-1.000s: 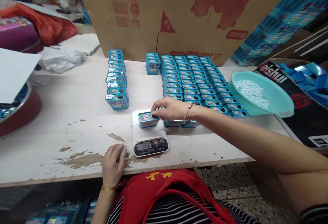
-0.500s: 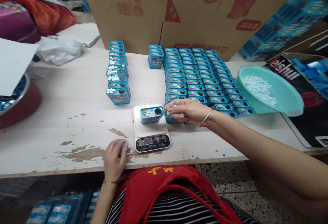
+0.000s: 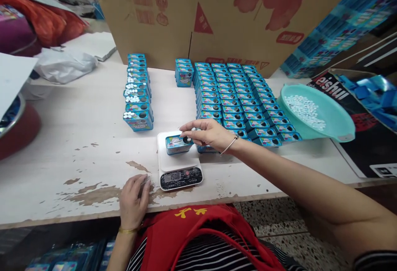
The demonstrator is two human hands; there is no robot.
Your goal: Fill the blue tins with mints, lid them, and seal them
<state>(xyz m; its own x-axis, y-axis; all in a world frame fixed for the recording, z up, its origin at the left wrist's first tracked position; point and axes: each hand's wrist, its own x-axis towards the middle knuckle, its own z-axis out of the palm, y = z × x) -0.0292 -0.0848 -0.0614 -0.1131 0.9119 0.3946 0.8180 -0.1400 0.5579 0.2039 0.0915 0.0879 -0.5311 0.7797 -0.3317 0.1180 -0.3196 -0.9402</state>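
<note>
A small blue candy tin (image 3: pixel 177 143) with a round dark hole at its right end lies on a white digital scale (image 3: pixel 178 164). Over that hole, my right hand (image 3: pixel 206 134) is closed around several white candies (image 3: pixel 194 129); one candy shows at the opening. My left hand (image 3: pixel 134 198) rests on the table's front edge, left of the scale, holding nothing, fingers loosely bent and thumb apart. Farther back on the left stands a row of blue tins (image 3: pixel 138 116), some with white candies on top. A large block of similar tins (image 3: pixel 234 101) stands to the right.
A turquoise basin (image 3: pixel 336 126) with white candies sits at the right. Behind the tins stands a tall cardboard box (image 3: pixel 173 27). A red bowl (image 3: pixel 26 128) and a white plastic bag (image 3: pixel 66 62) are at the left. Wrapped blue stacks (image 3: pixel 328 31) rise at back right.
My right hand has moved left, from beside the tin to over its hole, with the candies in it. My left hand stays on the table edge. The view has shifted slightly.
</note>
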